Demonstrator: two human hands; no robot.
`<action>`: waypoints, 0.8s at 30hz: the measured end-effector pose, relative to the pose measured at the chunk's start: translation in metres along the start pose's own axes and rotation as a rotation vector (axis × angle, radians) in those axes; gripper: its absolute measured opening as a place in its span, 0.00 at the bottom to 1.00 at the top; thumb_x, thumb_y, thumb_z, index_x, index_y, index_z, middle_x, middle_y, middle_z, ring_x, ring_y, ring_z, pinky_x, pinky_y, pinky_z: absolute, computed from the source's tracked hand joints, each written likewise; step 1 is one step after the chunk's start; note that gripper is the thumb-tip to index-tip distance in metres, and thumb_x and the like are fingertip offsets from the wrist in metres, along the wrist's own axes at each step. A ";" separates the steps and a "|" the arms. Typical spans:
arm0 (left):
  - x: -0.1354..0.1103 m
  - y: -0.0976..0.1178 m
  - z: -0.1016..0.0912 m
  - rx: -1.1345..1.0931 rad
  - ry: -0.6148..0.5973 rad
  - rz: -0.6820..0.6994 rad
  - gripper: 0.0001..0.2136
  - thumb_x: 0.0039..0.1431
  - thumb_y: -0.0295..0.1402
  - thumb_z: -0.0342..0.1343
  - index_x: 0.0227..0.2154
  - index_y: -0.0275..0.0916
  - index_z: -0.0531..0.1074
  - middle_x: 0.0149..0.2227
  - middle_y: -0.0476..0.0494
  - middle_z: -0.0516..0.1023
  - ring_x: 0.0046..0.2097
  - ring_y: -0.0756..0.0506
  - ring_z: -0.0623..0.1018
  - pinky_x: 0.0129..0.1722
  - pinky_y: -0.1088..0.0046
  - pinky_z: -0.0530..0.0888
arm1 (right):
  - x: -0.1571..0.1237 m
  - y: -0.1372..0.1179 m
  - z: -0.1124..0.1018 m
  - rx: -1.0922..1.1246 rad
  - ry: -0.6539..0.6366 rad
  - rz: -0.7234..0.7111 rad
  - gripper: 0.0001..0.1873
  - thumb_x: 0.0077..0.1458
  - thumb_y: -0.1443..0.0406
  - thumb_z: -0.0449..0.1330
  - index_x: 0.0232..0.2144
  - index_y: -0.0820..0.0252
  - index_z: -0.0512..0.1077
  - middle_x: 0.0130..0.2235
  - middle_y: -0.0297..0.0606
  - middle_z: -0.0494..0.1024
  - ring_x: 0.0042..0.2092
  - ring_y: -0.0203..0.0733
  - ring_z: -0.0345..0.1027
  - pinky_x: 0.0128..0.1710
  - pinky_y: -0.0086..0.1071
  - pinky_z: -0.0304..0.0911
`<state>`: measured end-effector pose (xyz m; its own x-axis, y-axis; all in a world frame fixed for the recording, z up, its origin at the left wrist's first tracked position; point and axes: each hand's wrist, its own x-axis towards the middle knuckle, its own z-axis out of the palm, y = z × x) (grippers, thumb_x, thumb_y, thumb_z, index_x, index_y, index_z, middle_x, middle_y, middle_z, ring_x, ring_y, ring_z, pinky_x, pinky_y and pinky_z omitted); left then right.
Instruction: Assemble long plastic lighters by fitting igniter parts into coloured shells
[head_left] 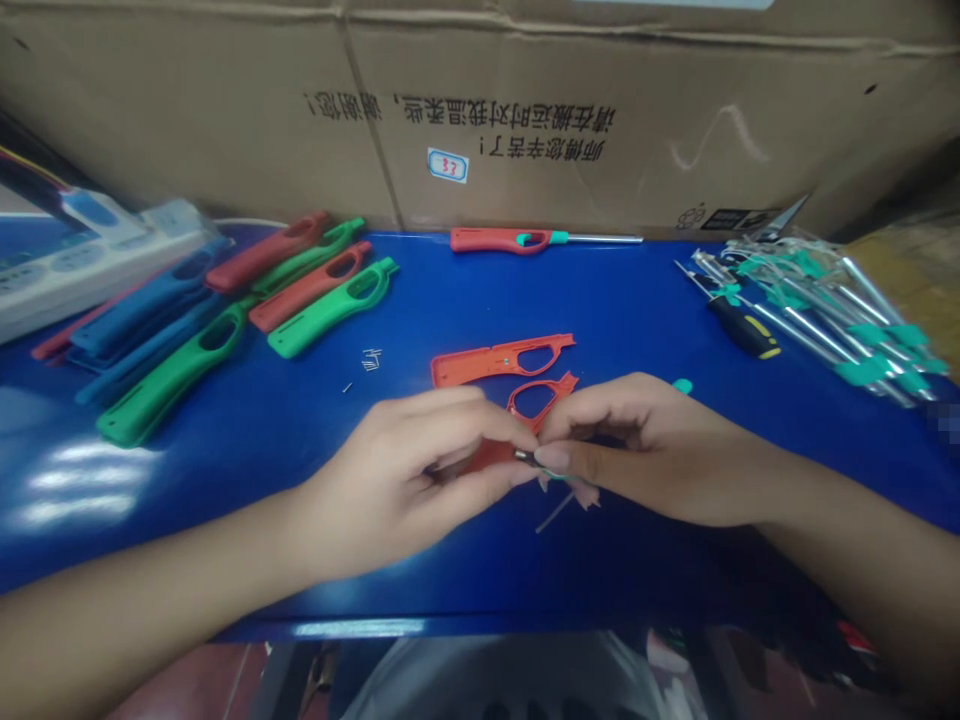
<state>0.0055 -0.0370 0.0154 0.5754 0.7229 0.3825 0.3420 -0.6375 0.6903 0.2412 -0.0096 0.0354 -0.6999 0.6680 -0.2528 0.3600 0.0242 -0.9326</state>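
My left hand (pixel 409 470) and my right hand (pixel 637 445) meet over the blue table (pixel 315 420), fingers pinched together. Between them is an orange lighter half-shell (pixel 541 397), partly hidden by my fingers, and a small dark metal part (pixel 526 458) pinched at the fingertips. Below my right hand a thin wire (pixel 555 512) sticks out. A second orange half-shell (pixel 499 360) lies flat just behind my hands. A teal piece (pixel 682 385) peeks out behind my right hand.
Red, green and blue lighter handles (pixel 225 310) lie in a row at the left, with tiny metal pins (pixel 370 358) beside them. A finished red lighter (pixel 525 239) lies at the back. Metal tubes with teal fittings (pixel 825 300) and a screwdriver (pixel 739 325) are piled at the right. Cardboard boxes (pixel 525 110) stand behind.
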 end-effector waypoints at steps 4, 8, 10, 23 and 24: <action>0.001 -0.003 0.000 0.025 0.050 0.046 0.05 0.64 0.27 0.64 0.42 0.36 0.78 0.28 0.52 0.75 0.25 0.56 0.69 0.27 0.82 0.67 | 0.000 -0.001 -0.003 -0.063 -0.012 -0.032 0.20 0.69 0.58 0.56 0.26 0.60 0.74 0.26 0.32 0.75 0.29 0.32 0.68 0.29 0.27 0.60; 0.001 -0.008 0.000 0.027 0.108 0.005 0.04 0.63 0.29 0.65 0.39 0.36 0.80 0.24 0.55 0.72 0.23 0.56 0.65 0.25 0.81 0.65 | 0.000 0.001 -0.004 -0.006 0.045 -0.050 0.12 0.67 0.60 0.58 0.35 0.59 0.77 0.30 0.32 0.78 0.34 0.34 0.72 0.36 0.27 0.66; 0.001 -0.010 -0.001 0.010 0.125 -0.011 0.04 0.62 0.30 0.66 0.37 0.36 0.80 0.23 0.55 0.71 0.22 0.56 0.64 0.24 0.81 0.64 | -0.001 0.003 -0.004 0.027 0.096 -0.053 0.10 0.66 0.59 0.60 0.38 0.59 0.77 0.31 0.32 0.78 0.35 0.34 0.73 0.37 0.27 0.67; 0.004 -0.014 -0.004 0.020 0.126 -0.055 0.04 0.61 0.33 0.67 0.37 0.41 0.82 0.21 0.56 0.68 0.21 0.55 0.64 0.24 0.78 0.63 | 0.003 0.004 -0.002 -0.257 0.297 -0.179 0.08 0.64 0.61 0.62 0.35 0.55 0.80 0.39 0.36 0.84 0.42 0.41 0.77 0.44 0.33 0.70; 0.004 -0.015 -0.004 0.024 0.123 -0.061 0.04 0.61 0.34 0.67 0.37 0.41 0.82 0.21 0.56 0.68 0.21 0.55 0.64 0.24 0.78 0.63 | 0.004 0.004 -0.002 -0.263 0.305 -0.178 0.08 0.64 0.61 0.62 0.35 0.55 0.80 0.39 0.36 0.84 0.42 0.41 0.77 0.44 0.32 0.70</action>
<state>-0.0005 -0.0234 0.0092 0.4580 0.7869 0.4135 0.3920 -0.5962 0.7006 0.2415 -0.0054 0.0310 -0.5652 0.8244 0.0300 0.4231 0.3209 -0.8474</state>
